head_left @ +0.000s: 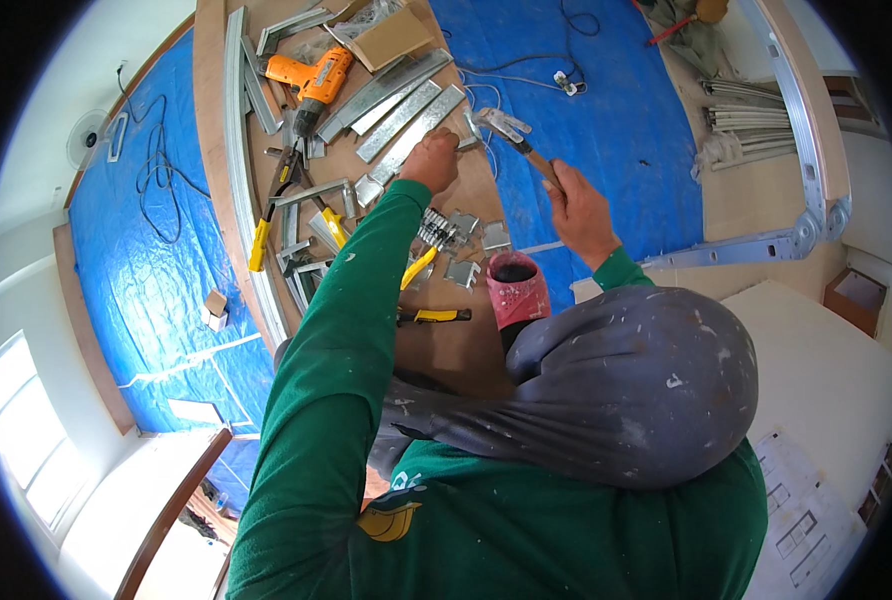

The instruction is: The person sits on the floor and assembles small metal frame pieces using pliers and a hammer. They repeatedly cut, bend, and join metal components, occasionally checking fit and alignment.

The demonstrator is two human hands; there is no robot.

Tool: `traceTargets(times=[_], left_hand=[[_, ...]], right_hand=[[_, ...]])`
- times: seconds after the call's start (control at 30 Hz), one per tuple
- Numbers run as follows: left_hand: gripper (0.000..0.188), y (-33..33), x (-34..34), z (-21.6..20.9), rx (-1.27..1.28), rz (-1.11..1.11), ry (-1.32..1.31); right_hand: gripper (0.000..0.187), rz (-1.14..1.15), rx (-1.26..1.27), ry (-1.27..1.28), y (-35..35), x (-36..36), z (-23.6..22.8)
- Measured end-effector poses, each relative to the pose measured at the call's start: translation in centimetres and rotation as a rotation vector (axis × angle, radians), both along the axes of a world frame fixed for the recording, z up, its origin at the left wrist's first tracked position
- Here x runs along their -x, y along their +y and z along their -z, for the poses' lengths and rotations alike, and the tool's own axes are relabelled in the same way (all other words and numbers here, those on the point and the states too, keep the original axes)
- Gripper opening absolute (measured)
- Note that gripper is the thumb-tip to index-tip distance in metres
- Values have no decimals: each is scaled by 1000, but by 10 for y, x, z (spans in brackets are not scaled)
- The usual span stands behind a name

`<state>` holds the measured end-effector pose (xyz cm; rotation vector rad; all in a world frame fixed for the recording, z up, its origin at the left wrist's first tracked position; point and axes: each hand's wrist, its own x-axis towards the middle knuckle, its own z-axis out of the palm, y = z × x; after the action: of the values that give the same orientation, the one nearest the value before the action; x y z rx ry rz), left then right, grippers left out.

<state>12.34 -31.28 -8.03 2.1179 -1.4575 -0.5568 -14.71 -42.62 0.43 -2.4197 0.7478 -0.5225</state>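
My right hand [583, 218] grips the wooden handle of a claw hammer [538, 160]. The hammer's metal head is raised just right of my left hand [432, 160]. That left hand is closed, and its fingers hide what they hold, if anything. A small grey metal piece [469, 131] shows beyond its fingertips. Close by on its left, a long galvanized metal strip [418, 131] lies on the brown board [476, 195]. Below the left hand are several bent metal brackets [462, 272] and a yellow-handled tool [419, 268].
An orange cordless drill [318, 78] and yellow-handled snips [259, 245] lie on the left of the board, among metal channels [240, 160]. An open cardboard box [391, 40] is at the far end. Blue sheeting [616, 130] covers both sides; a metal ladder [766, 248] stands right.
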Motion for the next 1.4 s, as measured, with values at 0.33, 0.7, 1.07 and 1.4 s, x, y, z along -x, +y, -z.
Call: traceTargets(times=[0.33, 0.7, 1.07, 1.4], left_hand=[[14, -2, -2, 6, 0, 5, -23], [18, 0, -1, 11, 20, -11, -25], [29, -2, -37, -71, -147, -47, 314], [31, 98, -2, -199, -18, -114, 1137]], right_hand=[[30, -57, -63, 290, 6, 18, 23], [31, 23, -71, 94, 6, 9, 11], [35, 209, -512, 221, 18, 45, 57], [38, 13, -805, 139, 48, -9, 33]])
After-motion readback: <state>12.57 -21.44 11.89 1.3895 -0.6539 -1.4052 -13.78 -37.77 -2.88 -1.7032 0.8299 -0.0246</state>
